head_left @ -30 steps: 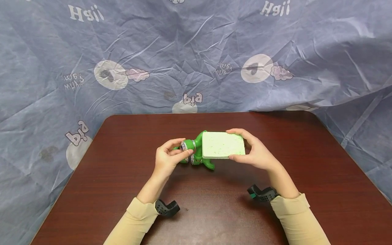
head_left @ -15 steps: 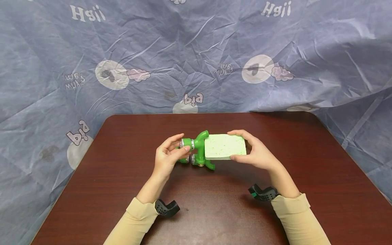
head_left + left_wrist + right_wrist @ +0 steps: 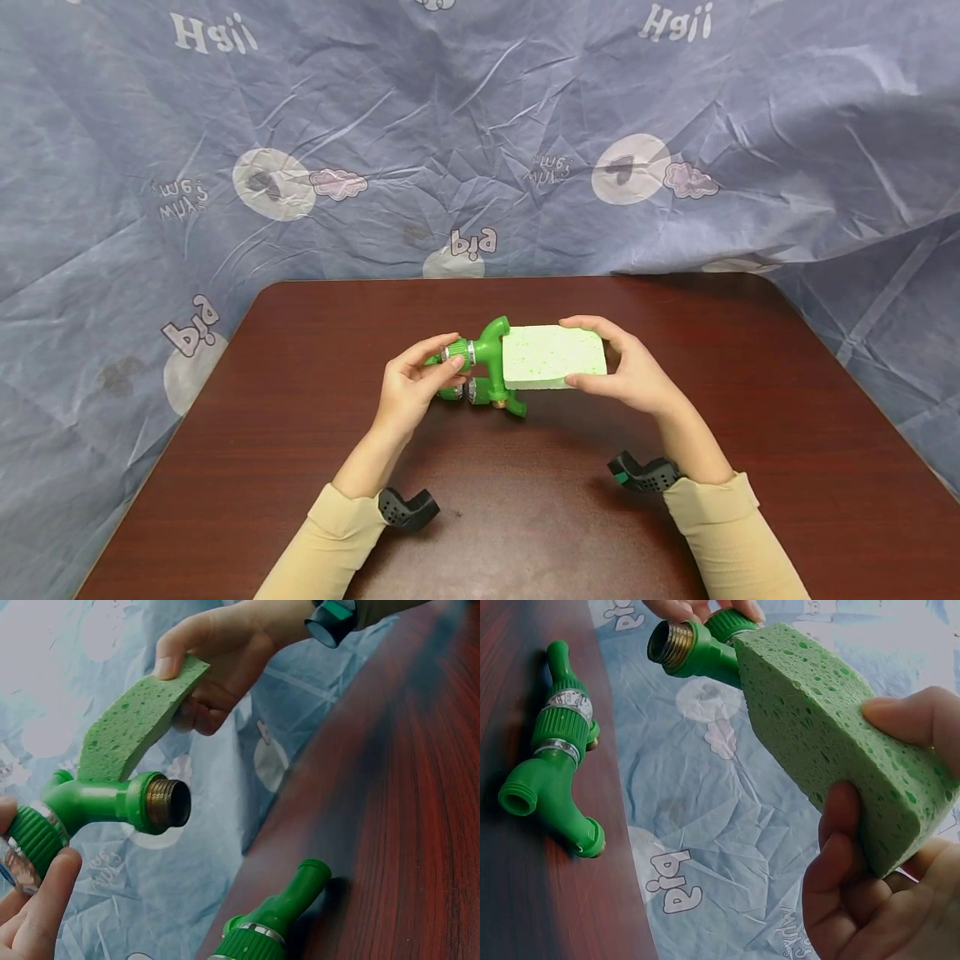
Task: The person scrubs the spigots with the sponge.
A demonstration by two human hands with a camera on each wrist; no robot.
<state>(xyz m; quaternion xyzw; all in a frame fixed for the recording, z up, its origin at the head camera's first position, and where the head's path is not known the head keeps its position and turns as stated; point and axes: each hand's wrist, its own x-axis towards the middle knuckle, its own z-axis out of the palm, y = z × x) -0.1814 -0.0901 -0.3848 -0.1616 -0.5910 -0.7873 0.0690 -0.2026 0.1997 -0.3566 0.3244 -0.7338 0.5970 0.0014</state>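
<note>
My left hand (image 3: 401, 387) grips a green plastic tap (image 3: 491, 354) by its ribbed collar, holding it above the table. Brass threads (image 3: 159, 802) show at the tap's inlet in the left wrist view. On the other side, my right hand (image 3: 633, 371) holds a light green sponge (image 3: 553, 357) between thumb and fingers. The sponge's far end meets the tap's body, as the left wrist view shows. A second green tap (image 3: 559, 769) lies on the table below, partly hidden behind the hand and the held tap in the head view.
The dark red-brown wooden table (image 3: 517, 500) spreads under both arms. Behind it hangs a creased blue-grey printed cloth (image 3: 420, 125). Each wrist carries a black camera mount, such as the right one (image 3: 643, 472).
The sponge has shifted slightly right, so more of the held tap's body shows. The held tap has turned a little, and the left fingers have moved slightly along its collar.
</note>
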